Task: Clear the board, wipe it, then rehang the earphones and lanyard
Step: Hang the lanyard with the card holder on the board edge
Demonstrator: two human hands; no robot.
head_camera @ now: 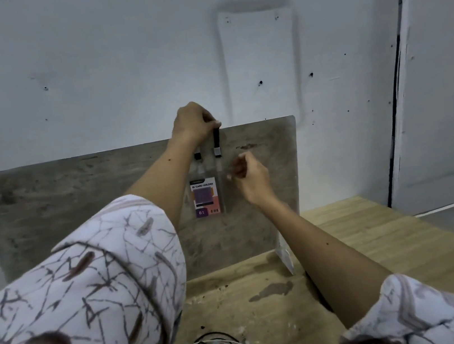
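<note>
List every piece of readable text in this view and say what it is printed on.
"ID CARD HOLDER": heading on the card insert in the clear badge sleeve hanging against the board.
"B1": purple corner of the same insert.
Small line above the heading, and barcode digits: too blurred to read.

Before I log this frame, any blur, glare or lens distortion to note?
Head view: dim, flat light, no glare. Wide-angle bend curves the board's top edge and the door frame. Left sleeve close and soft. Card holder title readable, small print blurred. Right hand slightly smeared.
</note>
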